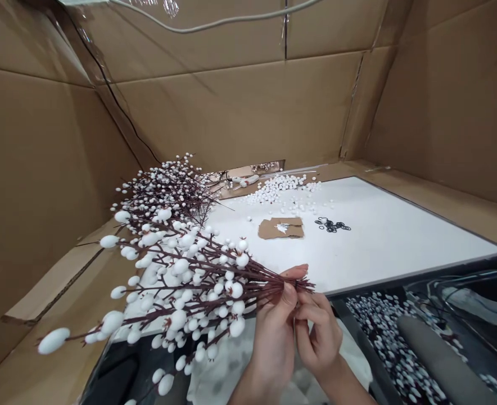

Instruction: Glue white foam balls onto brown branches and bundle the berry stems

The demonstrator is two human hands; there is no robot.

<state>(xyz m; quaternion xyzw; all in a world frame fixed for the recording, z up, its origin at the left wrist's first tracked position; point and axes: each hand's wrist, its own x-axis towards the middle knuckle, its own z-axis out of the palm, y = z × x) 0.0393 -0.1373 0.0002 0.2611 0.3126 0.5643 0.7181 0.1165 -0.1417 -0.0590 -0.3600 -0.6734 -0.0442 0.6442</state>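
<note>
The berry sprays (181, 266) have maroon stems dotted with white berries; the cardboard walls (231, 112) are tan, the small rings (331, 225) black.

This looks like a small craft-assembly workshop: a makeshift booth of brown cardboard sheets (231, 112) walls the far, left and right sides around a white tabletop (383, 236). Loose white foam berries (278, 188) lie heaped near the far edge, with black rubber rings (331, 225) and a cardboard scrap (281, 228) closer in. A bunch of artificial berry stems (176, 270) fills the near left. At near right, a glossy dark surface (383, 332) shows many white berries, either lying there or reflected.
</note>
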